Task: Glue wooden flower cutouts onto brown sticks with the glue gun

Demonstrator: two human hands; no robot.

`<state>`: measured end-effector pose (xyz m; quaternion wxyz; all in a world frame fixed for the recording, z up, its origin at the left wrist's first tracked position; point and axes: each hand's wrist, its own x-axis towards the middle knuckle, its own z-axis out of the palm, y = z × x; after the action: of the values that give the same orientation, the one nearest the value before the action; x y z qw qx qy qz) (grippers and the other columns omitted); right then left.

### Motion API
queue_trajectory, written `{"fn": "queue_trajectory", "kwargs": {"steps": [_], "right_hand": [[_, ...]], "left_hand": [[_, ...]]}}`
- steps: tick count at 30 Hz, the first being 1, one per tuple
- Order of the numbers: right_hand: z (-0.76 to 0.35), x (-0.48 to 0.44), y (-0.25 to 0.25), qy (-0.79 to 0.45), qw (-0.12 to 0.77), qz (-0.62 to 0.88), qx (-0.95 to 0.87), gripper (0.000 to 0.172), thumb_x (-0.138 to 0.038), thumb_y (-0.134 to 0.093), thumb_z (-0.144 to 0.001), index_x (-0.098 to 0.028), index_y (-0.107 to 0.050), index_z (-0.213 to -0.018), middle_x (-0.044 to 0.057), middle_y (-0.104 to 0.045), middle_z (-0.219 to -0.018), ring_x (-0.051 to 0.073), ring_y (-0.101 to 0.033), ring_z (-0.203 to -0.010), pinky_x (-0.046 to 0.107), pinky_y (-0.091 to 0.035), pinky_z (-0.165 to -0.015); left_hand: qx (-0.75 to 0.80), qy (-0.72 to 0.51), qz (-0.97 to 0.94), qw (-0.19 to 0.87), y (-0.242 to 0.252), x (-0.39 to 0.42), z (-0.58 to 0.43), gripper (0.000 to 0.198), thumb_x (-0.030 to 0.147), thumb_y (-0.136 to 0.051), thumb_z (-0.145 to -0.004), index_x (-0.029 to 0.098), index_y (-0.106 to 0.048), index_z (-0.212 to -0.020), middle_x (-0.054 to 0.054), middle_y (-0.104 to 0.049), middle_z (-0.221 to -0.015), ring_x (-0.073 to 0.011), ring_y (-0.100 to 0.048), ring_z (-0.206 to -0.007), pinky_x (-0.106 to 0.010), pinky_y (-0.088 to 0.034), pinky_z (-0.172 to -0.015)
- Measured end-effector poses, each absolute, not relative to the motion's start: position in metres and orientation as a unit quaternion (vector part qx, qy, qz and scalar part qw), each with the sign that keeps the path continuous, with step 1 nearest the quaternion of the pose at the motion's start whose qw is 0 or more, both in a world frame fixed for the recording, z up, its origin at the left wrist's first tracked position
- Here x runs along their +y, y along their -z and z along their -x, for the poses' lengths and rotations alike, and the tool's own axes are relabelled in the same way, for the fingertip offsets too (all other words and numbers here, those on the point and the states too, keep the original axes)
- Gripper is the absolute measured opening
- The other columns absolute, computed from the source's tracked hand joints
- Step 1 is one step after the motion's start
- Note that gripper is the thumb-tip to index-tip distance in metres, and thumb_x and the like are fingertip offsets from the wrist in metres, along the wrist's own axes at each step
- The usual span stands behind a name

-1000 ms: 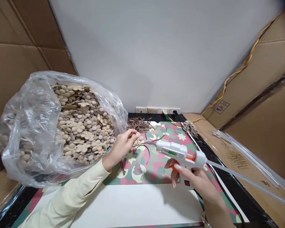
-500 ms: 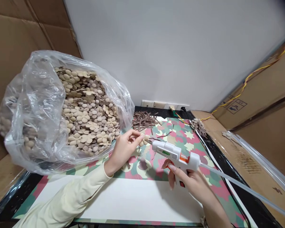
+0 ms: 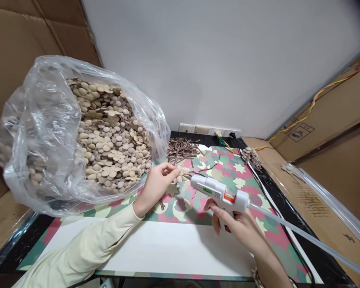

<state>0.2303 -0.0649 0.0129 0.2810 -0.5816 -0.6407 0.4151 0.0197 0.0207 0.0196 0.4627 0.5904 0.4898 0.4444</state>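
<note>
Between the thumb and fingers of my left hand [image 3: 158, 182] is a beige flower-shaped piece [image 3: 183, 173], pinched by one edge. My right hand [image 3: 235, 224] wraps round the handle of a white hot glue gun [image 3: 213, 188], with a finger on its red trigger. The gun's nozzle points left and meets the flower piece or hovers right at it; I cannot tell if glue shows there. A long clear glue stick [image 3: 306, 240] sticks out of the gun's back end.
A clear plastic bag [image 3: 51, 116] full of beige flower pieces [image 3: 108, 144] stands at left. Dark brown strips [image 3: 184, 149] are heaped behind my left hand. Finished-looking flower stems [image 3: 252, 156] and clear sticks [image 3: 330, 204] lie at right. Power sockets [image 3: 201, 130] line the wall.
The glue gun and my right hand have shifted slightly left, with the nozzle closer in over the flower piece. My left hand keeps its pinch on the piece.
</note>
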Motion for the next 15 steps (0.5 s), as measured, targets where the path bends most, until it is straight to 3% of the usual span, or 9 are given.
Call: {"fn": "queue_trajectory", "kwargs": {"steps": [3,6,15], "right_hand": [[-0.2287,-0.0646,-0.0131,-0.421,0.285,0.573,-0.643,0.047,-0.045,-0.041,-0.088,-0.019,-0.056,-0.052,0.003,-0.063,-0.060,0.020,-0.058,-0.082,0.025,-0.039,-0.072],[-0.2278,-0.0648,-0.0126,-0.424,0.282,0.578,-0.638,0.049,-0.046,-0.041,-0.088,-0.019,-0.054,-0.049,0.003,-0.063,-0.060,0.019,-0.058,-0.078,0.026,-0.039,-0.072],[-0.2286,-0.0640,-0.0104,-0.429,0.278,0.571,-0.642,0.049,-0.046,-0.039,-0.089,-0.019,-0.051,-0.050,0.002,-0.061,-0.060,0.018,-0.057,-0.075,0.025,-0.039,-0.070]], "left_hand": [[0.489,-0.442,-0.598,0.456,-0.0188,0.0208,-0.0196,0.028,0.041,-0.057,-0.078,0.016,-0.061,-0.067,-0.004,-0.068,-0.068,-0.0154,-0.062,-0.063,-0.024,-0.047,-0.061],[0.483,-0.443,-0.601,0.457,-0.0182,0.0208,-0.0191,0.029,0.042,-0.056,-0.079,0.016,-0.061,-0.066,-0.005,-0.069,-0.068,-0.0161,-0.062,-0.064,-0.025,-0.048,-0.063],[0.503,-0.432,-0.605,0.441,-0.0174,0.0204,-0.0200,0.030,0.045,-0.057,-0.077,0.017,-0.060,-0.065,-0.003,-0.068,-0.066,-0.0144,-0.059,-0.055,-0.023,-0.043,-0.050]]}}
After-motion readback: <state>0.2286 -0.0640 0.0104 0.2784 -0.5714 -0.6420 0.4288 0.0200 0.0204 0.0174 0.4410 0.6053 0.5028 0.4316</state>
